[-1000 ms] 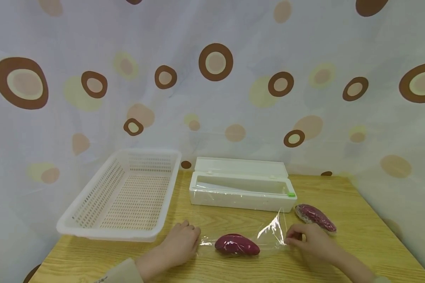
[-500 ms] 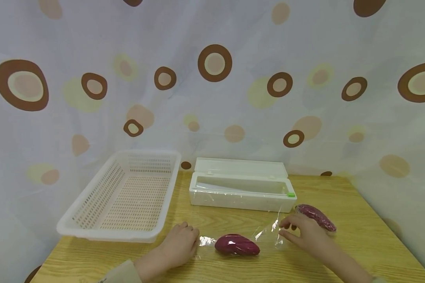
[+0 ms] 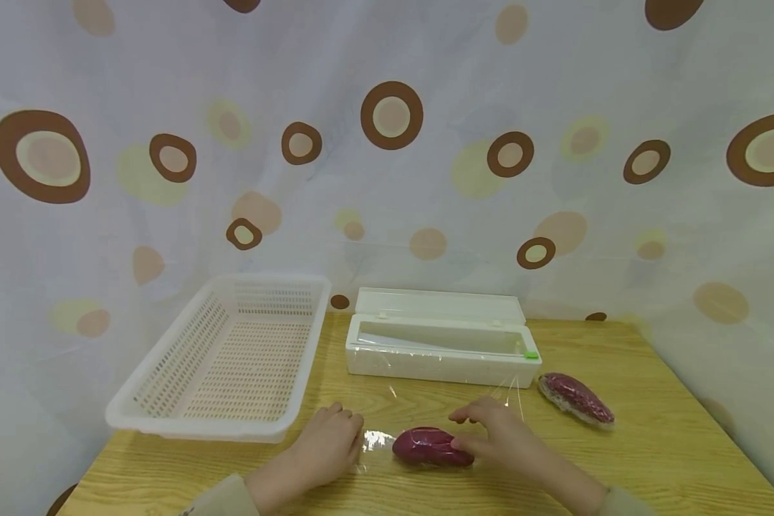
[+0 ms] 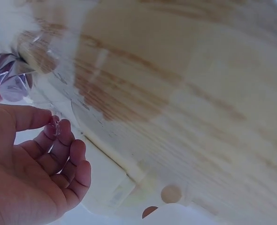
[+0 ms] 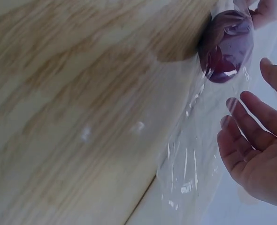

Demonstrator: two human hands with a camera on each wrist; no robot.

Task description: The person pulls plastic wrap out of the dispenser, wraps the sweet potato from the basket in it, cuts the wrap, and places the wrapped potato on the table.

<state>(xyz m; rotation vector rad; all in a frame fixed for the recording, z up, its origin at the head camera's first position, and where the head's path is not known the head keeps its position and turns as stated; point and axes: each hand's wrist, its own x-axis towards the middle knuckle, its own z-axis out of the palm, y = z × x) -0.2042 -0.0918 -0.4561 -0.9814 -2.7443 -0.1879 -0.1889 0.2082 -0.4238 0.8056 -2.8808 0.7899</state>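
Note:
A purple sweet potato [image 3: 424,446] lies on the wooden table under clear cling film [image 3: 378,439]. My left hand [image 3: 331,443] is to its left; in the left wrist view, thumb and index finger pinch a gathered bit of the film [image 4: 57,126]. My right hand [image 3: 498,438] reaches over the sweet potato's right end, fingers spread and bent loosely. Those fingers hold nothing in the right wrist view, where a loose, crinkled stretch of film [image 5: 183,173] hangs beside them. Behind stands the white cling film box [image 3: 441,365] with its lid up.
To the left is a white perforated plastic basket [image 3: 306,373]. A second sweet potato [image 3: 575,398], wrapped in film, lies right of the box. Behind the table [image 3: 651,430] hangs a patterned curtain [image 3: 451,208].
My right hand has let go of the film's right side and moved left, over the sweet potato's right end. The film's raised right corner has dropped. My left hand stays put.

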